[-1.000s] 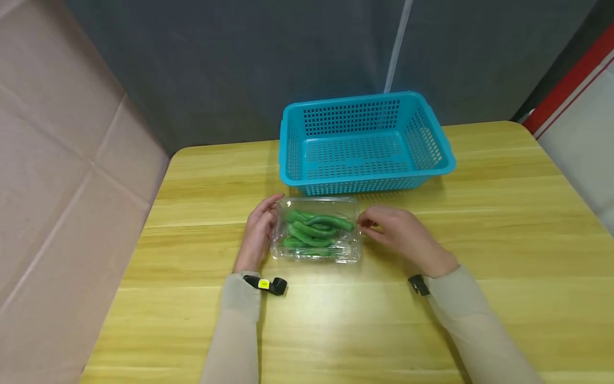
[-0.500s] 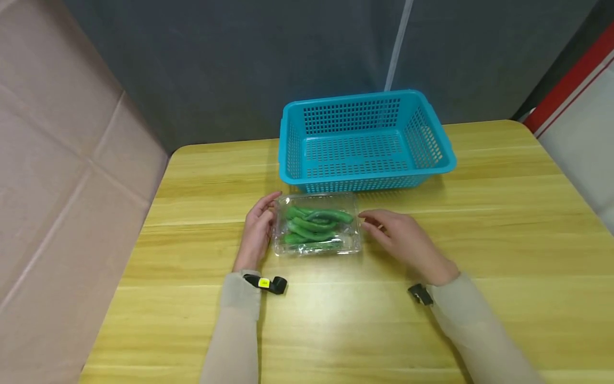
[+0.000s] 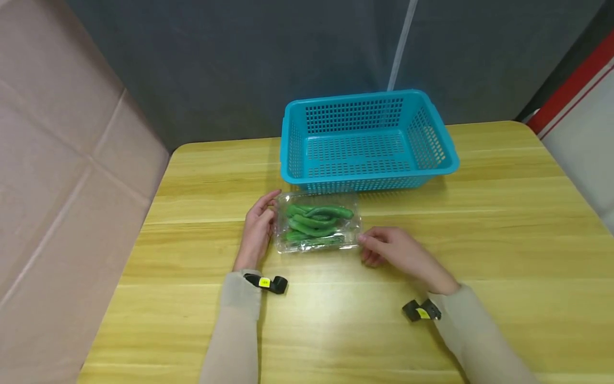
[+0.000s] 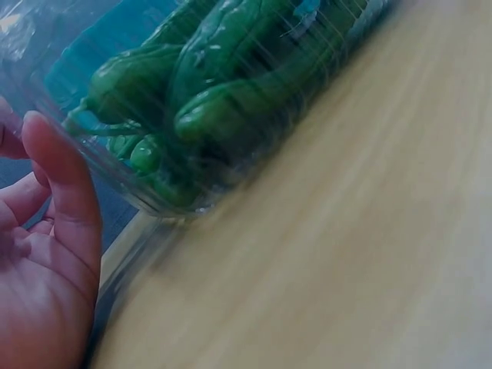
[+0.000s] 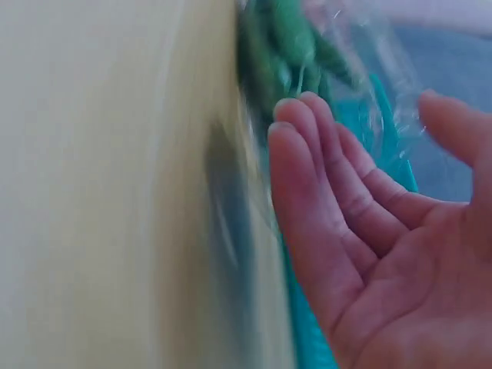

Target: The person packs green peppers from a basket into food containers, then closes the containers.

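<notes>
A clear plastic box [image 3: 318,200] with several long green peppers [image 3: 314,221] in it sits in front of the basket. At its left side is my left hand [image 3: 256,232], fingertips right at the rim, one finger reaching along toward the far corner. The left wrist view shows a fingertip against the box wall beside the peppers [image 4: 231,84]. My right hand [image 3: 390,245] is at the near right corner, thumb tip at the box edge. In the right wrist view its fingers [image 5: 307,169] are fairly straight, with the thumb held apart from them.
A blue perforated basket [image 3: 369,175] stands behind the box near the table's back edge. Both rest on a wood-grain table [image 3: 336,325]. A dark panel [image 3: 230,69] rises behind the table and a pale tiled surface [image 3: 67,213] lies to the left.
The box has shifted slightly away toward the basket. My right hand has moved from the middle of its right side toward the near right corner. My left hand stays at the left side.
</notes>
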Demonstrator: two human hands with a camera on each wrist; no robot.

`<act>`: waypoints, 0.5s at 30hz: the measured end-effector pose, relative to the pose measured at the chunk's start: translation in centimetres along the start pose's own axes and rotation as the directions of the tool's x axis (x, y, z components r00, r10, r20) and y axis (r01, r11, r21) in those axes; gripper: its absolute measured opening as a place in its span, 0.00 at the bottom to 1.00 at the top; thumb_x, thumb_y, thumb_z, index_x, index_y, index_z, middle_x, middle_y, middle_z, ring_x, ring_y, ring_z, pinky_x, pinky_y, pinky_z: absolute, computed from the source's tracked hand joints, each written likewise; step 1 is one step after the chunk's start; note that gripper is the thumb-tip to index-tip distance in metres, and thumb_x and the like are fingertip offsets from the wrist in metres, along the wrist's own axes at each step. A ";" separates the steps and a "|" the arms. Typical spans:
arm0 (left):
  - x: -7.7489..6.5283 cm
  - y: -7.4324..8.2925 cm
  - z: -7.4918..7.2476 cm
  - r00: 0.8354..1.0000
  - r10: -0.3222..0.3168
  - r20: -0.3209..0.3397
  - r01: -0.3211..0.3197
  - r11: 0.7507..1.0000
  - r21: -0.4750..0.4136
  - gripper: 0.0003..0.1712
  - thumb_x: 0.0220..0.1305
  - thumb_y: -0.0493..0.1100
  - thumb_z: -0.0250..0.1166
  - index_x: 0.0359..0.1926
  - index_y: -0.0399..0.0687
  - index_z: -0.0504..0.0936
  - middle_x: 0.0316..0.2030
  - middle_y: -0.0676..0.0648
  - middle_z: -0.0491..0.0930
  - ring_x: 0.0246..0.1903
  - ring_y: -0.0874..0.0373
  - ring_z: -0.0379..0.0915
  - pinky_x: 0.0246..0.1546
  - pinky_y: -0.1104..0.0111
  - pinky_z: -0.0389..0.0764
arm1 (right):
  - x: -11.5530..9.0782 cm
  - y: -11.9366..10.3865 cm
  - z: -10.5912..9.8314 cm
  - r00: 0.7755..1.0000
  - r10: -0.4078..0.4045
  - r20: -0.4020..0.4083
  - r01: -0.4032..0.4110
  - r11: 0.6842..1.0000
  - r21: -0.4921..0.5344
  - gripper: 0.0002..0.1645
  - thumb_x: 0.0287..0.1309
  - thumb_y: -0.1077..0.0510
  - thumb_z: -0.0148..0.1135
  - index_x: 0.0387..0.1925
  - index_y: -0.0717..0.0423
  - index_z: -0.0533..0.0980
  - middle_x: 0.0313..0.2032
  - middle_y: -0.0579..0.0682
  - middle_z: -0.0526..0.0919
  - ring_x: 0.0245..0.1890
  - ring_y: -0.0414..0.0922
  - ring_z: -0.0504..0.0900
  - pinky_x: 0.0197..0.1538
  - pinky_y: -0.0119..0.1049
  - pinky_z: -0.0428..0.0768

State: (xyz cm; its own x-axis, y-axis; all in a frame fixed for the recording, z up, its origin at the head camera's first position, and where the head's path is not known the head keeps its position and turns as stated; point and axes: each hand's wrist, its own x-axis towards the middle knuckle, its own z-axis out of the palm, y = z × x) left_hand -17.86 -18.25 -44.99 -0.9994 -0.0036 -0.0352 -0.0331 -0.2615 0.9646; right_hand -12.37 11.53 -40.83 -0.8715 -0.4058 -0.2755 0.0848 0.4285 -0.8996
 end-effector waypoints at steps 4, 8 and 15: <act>0.0 0.0 0.0 1.000 0.006 0.006 -0.006 1.000 0.007 0.30 0.50 0.26 0.46 0.55 0.46 0.72 0.41 0.47 0.68 0.20 0.64 0.58 0.16 0.77 0.61 | 0.1 0.5 0.5 0.990 0.006 0.143 -0.041 0.968 0.246 0.31 0.60 0.42 0.49 0.38 0.71 0.71 0.30 0.63 0.78 0.30 0.56 0.78 0.36 0.47 0.78; -0.1 0.0 0.0 1.000 -0.001 0.003 0.001 1.000 0.016 0.30 0.51 0.27 0.47 0.56 0.47 0.71 0.42 0.47 0.68 0.21 0.64 0.58 0.16 0.77 0.61 | -0.1 0.9 1.0 0.977 -0.022 0.212 -0.067 0.912 0.404 0.32 0.62 0.44 0.48 0.41 0.75 0.67 0.31 0.65 0.77 0.30 0.59 0.78 0.37 0.50 0.77; -0.2 0.0 0.1 1.000 -0.018 -0.012 0.018 1.000 0.002 0.29 0.53 0.28 0.48 0.56 0.49 0.72 0.44 0.46 0.68 0.20 0.64 0.58 0.17 0.76 0.61 | 0.4 1.5 1.7 0.978 -0.024 0.205 -0.087 0.854 0.513 0.36 0.63 0.40 0.43 0.42 0.76 0.64 0.28 0.62 0.77 0.27 0.54 0.78 0.35 0.49 0.77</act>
State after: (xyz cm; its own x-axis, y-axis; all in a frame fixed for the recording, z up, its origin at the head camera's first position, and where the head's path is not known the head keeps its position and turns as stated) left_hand -17.68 -18.20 -44.96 -0.9984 -0.0102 -0.0556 -0.0510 -0.2594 0.9644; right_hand -11.73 10.67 -42.88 -0.7556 -0.5728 -0.3178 0.3963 -0.0134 -0.9180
